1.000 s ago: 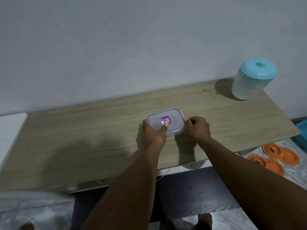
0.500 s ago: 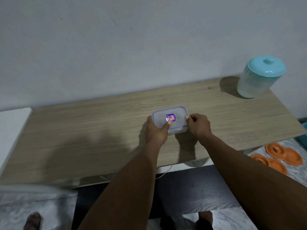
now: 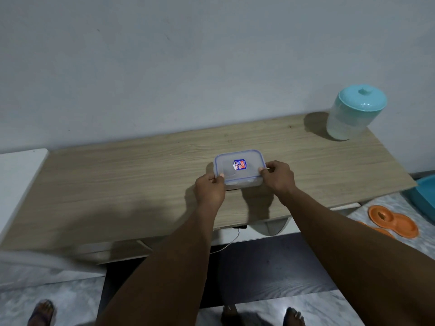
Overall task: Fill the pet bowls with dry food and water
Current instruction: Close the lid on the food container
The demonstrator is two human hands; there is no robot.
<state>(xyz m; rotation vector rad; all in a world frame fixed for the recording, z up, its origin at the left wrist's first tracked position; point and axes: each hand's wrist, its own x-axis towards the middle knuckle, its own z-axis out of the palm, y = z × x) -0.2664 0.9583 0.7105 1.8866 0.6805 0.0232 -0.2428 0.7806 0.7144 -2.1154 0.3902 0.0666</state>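
A small clear plastic container [image 3: 239, 167] with a blue-rimmed lid and a sticker sits on the wooden table [image 3: 117, 184]. My left hand [image 3: 209, 191] pinches its near left corner and my right hand [image 3: 279, 178] grips its right end. An orange double pet bowl [image 3: 393, 221] lies on the floor at the right, with part of a second orange bowl beside it. A translucent jar with a teal lid [image 3: 353, 114] stands at the table's far right corner. What the container holds cannot be made out.
A plain wall runs behind the table. A white surface [image 3: 16, 175] adjoins the table on the left. A blue tub [image 3: 423, 196] is at the right edge on the floor. A white cable hangs under the table. Feet show at the bottom.
My left hand has slid from the lid's top to the container's near left corner, and my right hand has closed further round the right end. The view has shifted slightly.
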